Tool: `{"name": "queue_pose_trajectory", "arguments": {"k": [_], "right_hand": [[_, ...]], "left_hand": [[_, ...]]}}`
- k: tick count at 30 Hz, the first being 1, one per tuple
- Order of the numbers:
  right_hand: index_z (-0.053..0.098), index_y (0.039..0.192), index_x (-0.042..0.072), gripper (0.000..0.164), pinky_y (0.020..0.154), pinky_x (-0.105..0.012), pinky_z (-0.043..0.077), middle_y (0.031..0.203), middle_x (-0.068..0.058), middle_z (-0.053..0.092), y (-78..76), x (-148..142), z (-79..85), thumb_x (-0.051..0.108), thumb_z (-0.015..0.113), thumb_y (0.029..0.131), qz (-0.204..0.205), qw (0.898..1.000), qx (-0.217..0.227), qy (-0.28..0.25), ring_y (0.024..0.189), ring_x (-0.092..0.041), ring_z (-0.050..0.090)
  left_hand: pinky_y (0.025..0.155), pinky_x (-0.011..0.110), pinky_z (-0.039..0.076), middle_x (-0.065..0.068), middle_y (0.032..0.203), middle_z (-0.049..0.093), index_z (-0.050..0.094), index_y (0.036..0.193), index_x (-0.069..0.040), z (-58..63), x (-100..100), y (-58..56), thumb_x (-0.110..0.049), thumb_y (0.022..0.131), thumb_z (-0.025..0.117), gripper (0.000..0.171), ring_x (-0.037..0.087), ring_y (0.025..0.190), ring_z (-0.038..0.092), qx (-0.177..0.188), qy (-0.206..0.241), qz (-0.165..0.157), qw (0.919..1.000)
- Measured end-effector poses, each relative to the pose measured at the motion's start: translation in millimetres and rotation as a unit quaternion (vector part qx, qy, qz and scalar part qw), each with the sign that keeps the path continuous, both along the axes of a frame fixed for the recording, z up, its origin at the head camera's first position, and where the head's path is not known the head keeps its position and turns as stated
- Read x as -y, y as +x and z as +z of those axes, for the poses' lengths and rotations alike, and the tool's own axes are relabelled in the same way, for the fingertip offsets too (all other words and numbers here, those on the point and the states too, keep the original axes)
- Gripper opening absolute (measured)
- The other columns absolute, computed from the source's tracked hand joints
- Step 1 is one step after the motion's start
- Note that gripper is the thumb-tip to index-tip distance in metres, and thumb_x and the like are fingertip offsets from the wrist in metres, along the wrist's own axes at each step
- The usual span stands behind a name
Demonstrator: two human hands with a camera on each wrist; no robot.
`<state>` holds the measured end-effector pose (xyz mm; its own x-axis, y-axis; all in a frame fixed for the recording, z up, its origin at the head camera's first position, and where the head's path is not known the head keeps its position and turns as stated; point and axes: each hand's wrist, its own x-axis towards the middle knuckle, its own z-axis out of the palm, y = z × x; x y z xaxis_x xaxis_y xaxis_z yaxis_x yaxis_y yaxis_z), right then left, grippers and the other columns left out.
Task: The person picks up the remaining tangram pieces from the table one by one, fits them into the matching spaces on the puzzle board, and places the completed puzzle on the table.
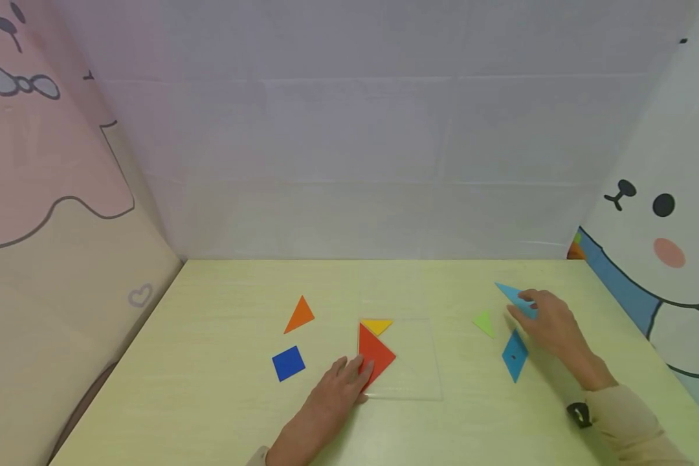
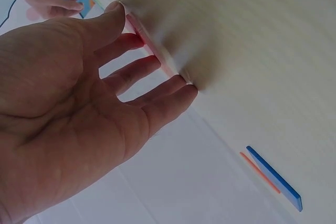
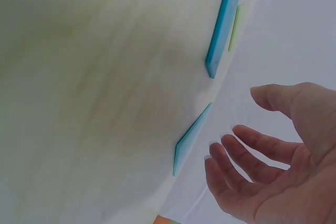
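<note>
My left hand rests its fingertips on a red triangle, which lies along the left side of a clear square tray. A small yellow triangle sits at that tray's upper left edge. Over at the right, my right hand hovers by a light blue triangle. In the right wrist view, its loosely bent fingers are apart from that triangle and hold nothing. Close by lie a blue parallelogram and a light green triangle.
Left of the tray lie an orange triangle and a dark blue square on the pale wooden table. A whitish sheet hangs behind the table, with cartoon-printed sheets at both sides. A black device is at my right wrist.
</note>
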<state>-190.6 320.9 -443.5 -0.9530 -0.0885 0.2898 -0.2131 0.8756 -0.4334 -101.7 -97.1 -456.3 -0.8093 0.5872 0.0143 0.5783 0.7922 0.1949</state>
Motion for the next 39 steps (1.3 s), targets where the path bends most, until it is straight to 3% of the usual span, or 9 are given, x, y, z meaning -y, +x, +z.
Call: {"name": "queue_pose_trajectory", "arguments": {"k": [22,32,39], "right_hand": [[0.058,0.120,-0.020,0.044,0.077,-0.064,0.050,0.113,-0.042,0.060,-12.6,-16.7,-3.4,0.016,0.070,0.098,-0.019,1.000,-0.001,-0.010,0.096,-0.054,0.061],[0.057,0.119,-0.023,0.046,0.076,-0.065,0.048,0.108,-0.044,0.058,-19.8,-24.2,-6.1,0.014,0.072,0.095,-0.033,0.999,-0.012,0.009,0.093,-0.055,0.058],[0.054,0.123,-0.025,0.054,0.082,-0.068,0.046,0.112,-0.047,0.055,-21.9,-30.1,-5.9,0.020,0.069,0.098,-0.051,0.998,0.021,0.018,0.099,-0.059,0.054]], "left_hand": [[0.109,0.044,0.047,0.014,0.149,0.052,0.053,0.150,-0.007,-0.8,0.5,1.4,-0.027,0.103,0.061,0.052,0.038,0.132,0.052,-0.001,0.003,0.002,1.0000],[0.109,0.045,0.047,0.014,0.149,0.052,0.052,0.151,-0.008,-0.9,1.1,1.8,-0.028,0.103,0.061,0.053,0.038,0.133,0.052,-0.001,0.006,0.004,1.0000],[0.110,0.045,0.047,0.013,0.150,0.051,0.051,0.152,-0.008,-0.7,-0.3,2.2,-0.027,0.103,0.061,0.053,0.037,0.134,0.050,0.015,0.008,0.009,0.9998]]}}
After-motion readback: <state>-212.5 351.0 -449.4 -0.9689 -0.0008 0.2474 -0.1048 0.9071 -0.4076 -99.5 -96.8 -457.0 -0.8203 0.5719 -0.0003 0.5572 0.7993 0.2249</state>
